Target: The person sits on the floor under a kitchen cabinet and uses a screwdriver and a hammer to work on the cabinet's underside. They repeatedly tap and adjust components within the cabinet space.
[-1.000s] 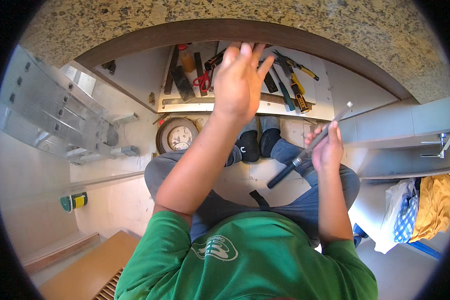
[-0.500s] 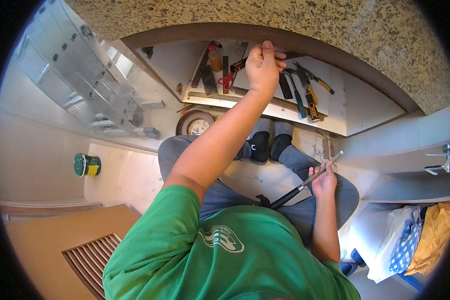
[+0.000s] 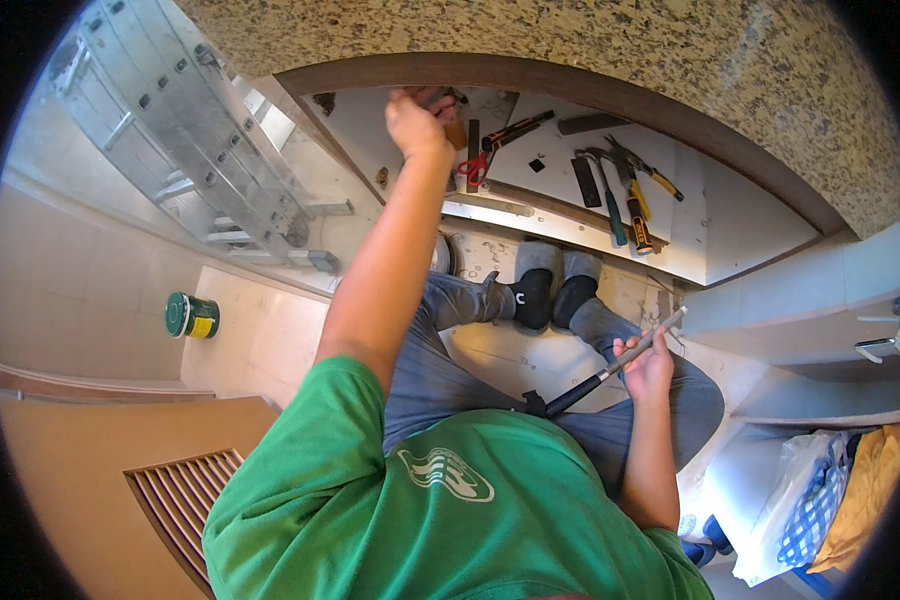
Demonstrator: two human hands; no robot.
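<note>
My left hand point(image 3: 415, 125) reaches into the open cabinet at its upper left, fingers curled around something dark that I cannot make out, near an orange bottle point(image 3: 455, 134). My right hand point(image 3: 648, 368) grips a long tool with a grey rod and black handle point(image 3: 575, 390) over my right leg. On the white cabinet board point(image 3: 670, 240) lie red scissors point(image 3: 473, 170), dark strips point(image 3: 584, 182), a hammer with a teal handle point(image 3: 613, 210), a yellow-and-black tool point(image 3: 638, 223), pliers point(image 3: 660, 178) and other tools.
A granite counter point(image 3: 570, 40) overhangs the cabinet. An aluminium ladder point(image 3: 200, 150) leans at left, above a green bucket point(image 3: 190, 315). A louvred wooden door point(image 3: 90, 450) is lower left; plastic bags and cloths point(image 3: 810, 500) and a faucet point(image 3: 875, 348) are at right.
My left hand has moved from the middle of the cabinet's front rail leftward into its upper-left part. My right hand has lowered with the tool. The view has shifted slightly.
</note>
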